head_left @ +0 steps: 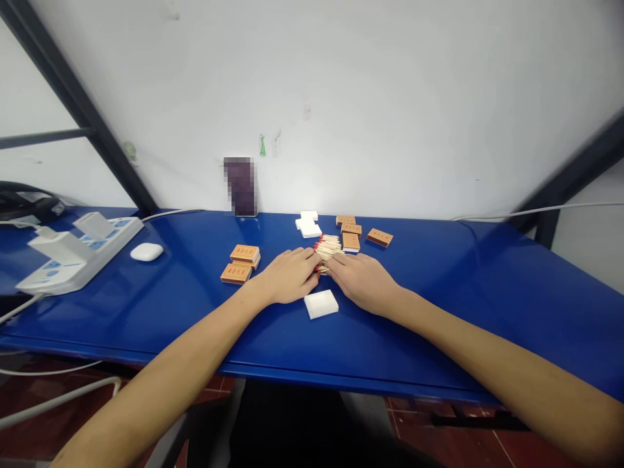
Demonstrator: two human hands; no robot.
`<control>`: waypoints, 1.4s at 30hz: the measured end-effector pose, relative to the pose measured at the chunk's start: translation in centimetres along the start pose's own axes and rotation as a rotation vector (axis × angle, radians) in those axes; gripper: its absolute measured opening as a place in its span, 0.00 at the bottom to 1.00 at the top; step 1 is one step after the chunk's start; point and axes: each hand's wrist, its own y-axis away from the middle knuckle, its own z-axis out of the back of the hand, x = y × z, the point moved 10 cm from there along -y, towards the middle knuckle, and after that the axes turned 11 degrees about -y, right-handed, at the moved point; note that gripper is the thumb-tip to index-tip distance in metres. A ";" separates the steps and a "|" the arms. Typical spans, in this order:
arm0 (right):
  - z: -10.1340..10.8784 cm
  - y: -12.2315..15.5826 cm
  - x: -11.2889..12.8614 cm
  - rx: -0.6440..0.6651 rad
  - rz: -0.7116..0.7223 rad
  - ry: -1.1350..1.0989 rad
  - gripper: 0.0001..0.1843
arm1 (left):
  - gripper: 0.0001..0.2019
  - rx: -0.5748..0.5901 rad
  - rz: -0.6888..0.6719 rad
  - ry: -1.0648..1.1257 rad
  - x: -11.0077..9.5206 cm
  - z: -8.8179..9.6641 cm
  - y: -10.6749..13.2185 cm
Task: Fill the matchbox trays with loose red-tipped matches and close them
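Observation:
A loose pile of red-tipped matches [329, 246] lies on the blue table. My left hand [291, 276] is at the pile's left side, its fingers bent and touching the matches near the red heads. From the right, my right hand [364, 283] has its curled fingers against the stick ends. The fingertips of both hands are partly hidden. Just below the hands sits a white matchbox tray [322, 303]. Behind the pile are more white trays [308, 226] and an orange matchbox [350, 242] standing close to the matches.
Several orange matchboxes [244, 253] are stacked to the left, and another matchbox [379, 237] lies at the right. Farther left are a white earbud case [147, 251] and a power strip [49, 277] with plugs. A blurred dark rectangular object [242, 188] leans against the wall.

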 end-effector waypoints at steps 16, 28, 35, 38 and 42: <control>0.2 0.1 0.1 -0.056 0.013 -0.018 0.15 | 0.11 -0.001 0.031 0.017 0.1 -0.6 -0.1; 2.3 1.2 -2.4 0.027 -0.064 -0.092 0.14 | 0.26 0.232 -0.028 0.366 0.3 0.5 1.6; 2.2 2.4 4.0 0.085 0.298 -0.290 0.15 | 0.15 0.150 -0.078 0.296 -1.0 1.0 1.4; 1.5 2.3 4.6 0.108 0.287 -0.240 0.13 | 0.12 0.051 -0.116 0.211 -1.6 1.8 1.2; 0.8 2.0 3.3 0.129 0.207 -0.118 0.12 | 0.13 0.011 -0.133 0.172 -1.9 2.0 1.0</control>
